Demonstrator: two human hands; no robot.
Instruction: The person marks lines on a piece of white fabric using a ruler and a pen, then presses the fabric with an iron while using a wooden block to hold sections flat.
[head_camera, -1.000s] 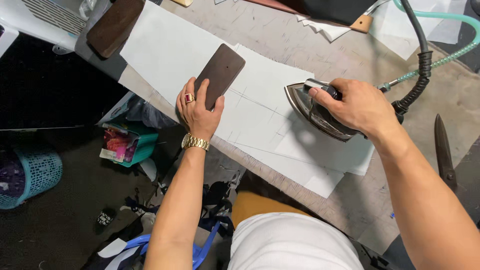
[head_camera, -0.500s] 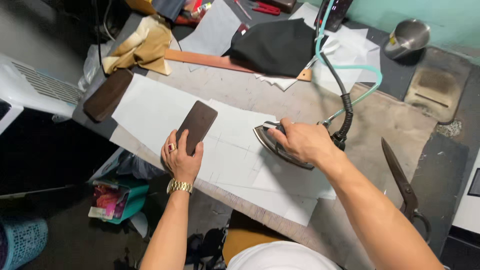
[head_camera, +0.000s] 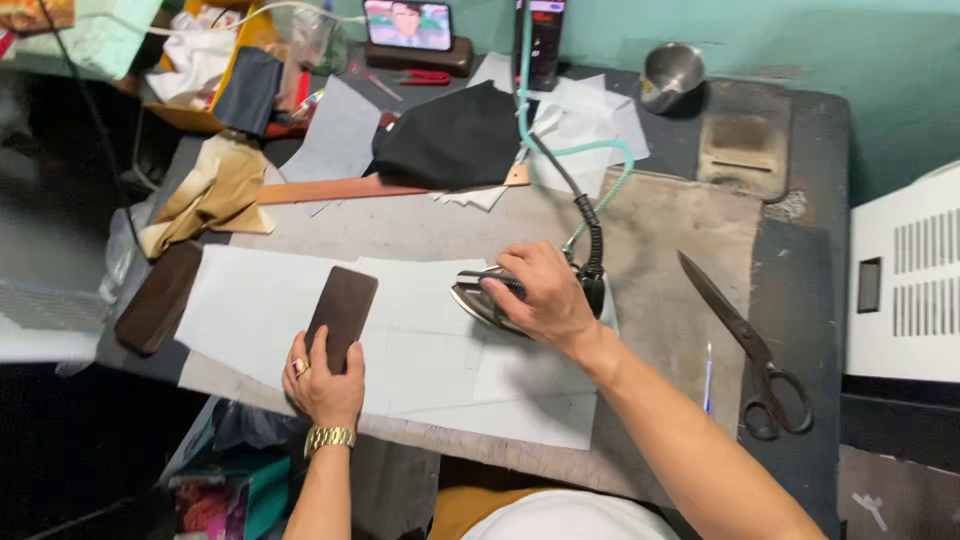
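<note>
By the left fingers (head_camera: 318, 352), a dark brown leather piece (head_camera: 342, 310) lies on a white sheet (head_camera: 250, 310). Under the right fingers (head_camera: 520, 300), a silver-grey iron (head_camera: 480, 300). Beyond them, black cloth (head_camera: 455, 135), teal hose (head_camera: 600, 185).

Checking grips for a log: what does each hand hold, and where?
Right hand grips the iron by its top handle; left hand holds the brown piece at its near end.
</note>
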